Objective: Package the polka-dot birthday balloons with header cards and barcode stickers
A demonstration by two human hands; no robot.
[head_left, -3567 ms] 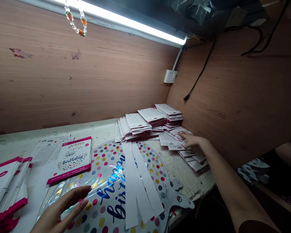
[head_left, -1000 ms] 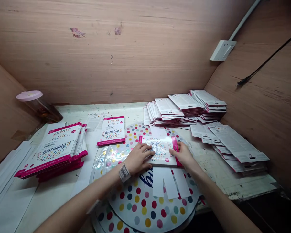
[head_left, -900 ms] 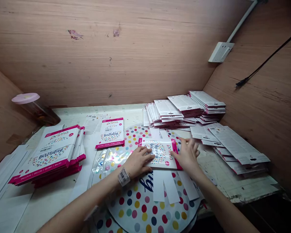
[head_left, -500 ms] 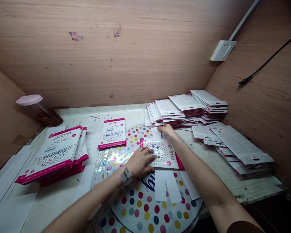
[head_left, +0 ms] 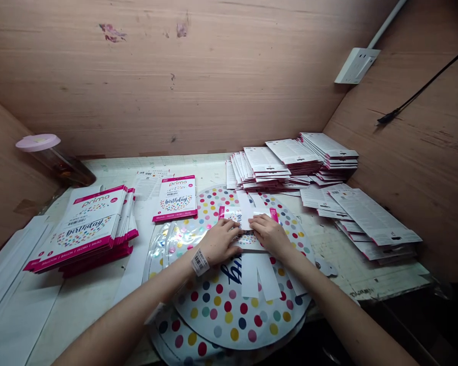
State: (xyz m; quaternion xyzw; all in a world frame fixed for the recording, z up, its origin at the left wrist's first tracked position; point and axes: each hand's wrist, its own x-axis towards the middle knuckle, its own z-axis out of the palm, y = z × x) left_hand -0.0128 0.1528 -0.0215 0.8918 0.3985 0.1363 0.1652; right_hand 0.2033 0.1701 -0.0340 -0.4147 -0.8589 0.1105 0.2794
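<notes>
A white and pink balloon packet (head_left: 248, 239) lies turned sideways on a stack of round dotted foil balloons (head_left: 229, 310). A narrow white paper strip (head_left: 245, 216) runs over the packet's middle, between my two hands. My left hand (head_left: 220, 240) rests on the packet's left part, fingers spread and lying on it. Bent and close together, the fingers of my right hand (head_left: 270, 235) press at the strip on the packet's right part; its thumb is hidden. More white strips (head_left: 260, 277) stick out from beneath the packet toward me.
Another packet (head_left: 174, 198) lies left of the balloons' far edge. A pile of packets (head_left: 87, 218) stands at left, beside white sheets (head_left: 11, 269). Stacked packets (head_left: 293, 157) and loose ones (head_left: 374, 213) lie at right. A lidded jar (head_left: 57, 160) leans in the left corner.
My right hand has come from the packet's far side down onto the packet. The paper strip now lies across the packet's top. My left hand has stayed nearly in place.
</notes>
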